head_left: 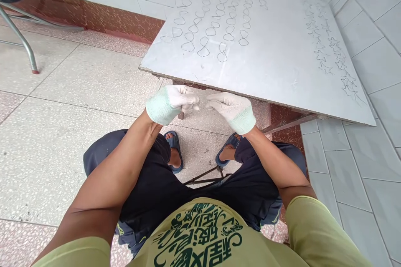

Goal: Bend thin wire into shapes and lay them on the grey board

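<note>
In white gloves with pale green cuffs, both my hands meet just in front of the table's near edge. My left hand (183,98) is closed, thumb and fingers pinching a thin wire (203,101). Opposite it, my right hand (227,103) pinches the same wire from the other side. Only a short bit of the wire shows between the fingertips; the rest is hidden by the gloves or too fine to make out. Beyond my hands, wire figure-eights (222,52) lie in several rows on the white tabletop (269,75).
Wire star shapes (326,66) lie in two rows along the table's right side. Tiled walls (372,46) border the table behind and at right. A metal chair leg (28,50) stands at far left. Below are my slippers (175,150) and a dark folding frame (203,177).
</note>
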Demonstrator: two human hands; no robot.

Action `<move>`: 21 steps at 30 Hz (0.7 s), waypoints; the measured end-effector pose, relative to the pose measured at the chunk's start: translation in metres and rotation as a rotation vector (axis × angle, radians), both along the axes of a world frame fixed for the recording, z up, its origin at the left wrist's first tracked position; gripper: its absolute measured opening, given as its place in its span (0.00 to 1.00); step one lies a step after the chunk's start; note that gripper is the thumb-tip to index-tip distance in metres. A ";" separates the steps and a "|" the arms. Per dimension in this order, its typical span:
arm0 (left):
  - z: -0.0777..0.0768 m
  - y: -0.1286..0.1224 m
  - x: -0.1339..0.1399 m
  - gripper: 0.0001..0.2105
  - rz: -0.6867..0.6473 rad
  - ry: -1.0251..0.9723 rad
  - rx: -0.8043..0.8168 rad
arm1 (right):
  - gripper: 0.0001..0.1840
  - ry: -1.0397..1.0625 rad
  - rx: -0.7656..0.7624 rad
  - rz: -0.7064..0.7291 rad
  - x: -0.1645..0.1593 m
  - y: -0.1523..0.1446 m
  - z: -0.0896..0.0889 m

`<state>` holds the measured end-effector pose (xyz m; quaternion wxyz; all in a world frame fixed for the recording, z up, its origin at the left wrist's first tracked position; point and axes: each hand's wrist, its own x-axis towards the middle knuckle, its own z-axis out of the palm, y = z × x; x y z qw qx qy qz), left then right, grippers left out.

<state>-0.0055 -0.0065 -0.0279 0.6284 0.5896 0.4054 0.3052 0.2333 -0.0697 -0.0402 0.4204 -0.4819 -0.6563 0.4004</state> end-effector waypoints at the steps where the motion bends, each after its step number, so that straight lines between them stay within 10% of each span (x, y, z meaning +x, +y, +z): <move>1: -0.001 -0.001 0.000 0.27 0.007 0.009 -0.008 | 0.15 0.017 -0.002 -0.004 -0.003 -0.003 -0.001; 21: -0.009 -0.016 0.006 0.13 0.010 0.256 0.136 | 0.10 0.087 -0.404 0.278 0.006 0.013 0.019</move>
